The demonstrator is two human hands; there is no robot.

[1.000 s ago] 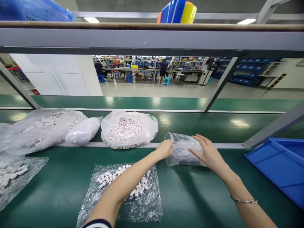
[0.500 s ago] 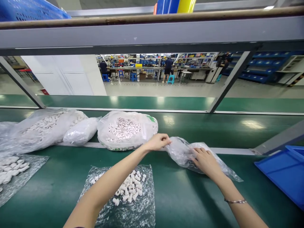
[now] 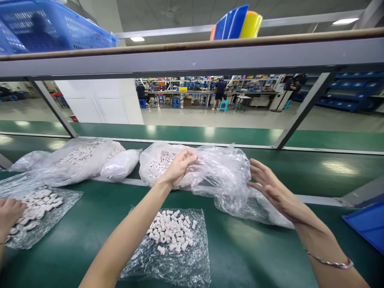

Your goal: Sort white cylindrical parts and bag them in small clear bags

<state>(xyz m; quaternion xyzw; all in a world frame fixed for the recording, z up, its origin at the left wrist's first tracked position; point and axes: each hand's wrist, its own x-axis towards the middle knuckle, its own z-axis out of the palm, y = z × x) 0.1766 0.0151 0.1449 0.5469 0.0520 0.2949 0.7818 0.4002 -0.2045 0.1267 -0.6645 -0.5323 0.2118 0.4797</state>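
Note:
My left hand (image 3: 180, 165) pinches the left end of a crumpled clear plastic bag (image 3: 220, 166), which is lifted above the green table. At the bag's right end is my right hand (image 3: 270, 186), its fingers apart and touching or nearly touching the plastic. More clear plastic (image 3: 267, 210) lies on the table below that hand. Behind my left hand sits a big bag of small white parts (image 3: 151, 164), partly covered. Closer to me, many small white fittings (image 3: 172, 230) lie loose on a clear plastic sheet (image 3: 180, 270).
Another person's hand (image 3: 12, 212) rests at white pieces (image 3: 39, 204) on a plastic sheet at far left. Filled bags (image 3: 81, 158) and a white bundle (image 3: 120, 165) line the back left. A blue bin (image 3: 367, 226) stands right. Metal posts (image 3: 306, 110) carry a shelf above.
The clear bag has been raised and spread out. My right hand has opened and moved off the plastic on the table. A person's hand has appeared at far left, and the view has shifted.

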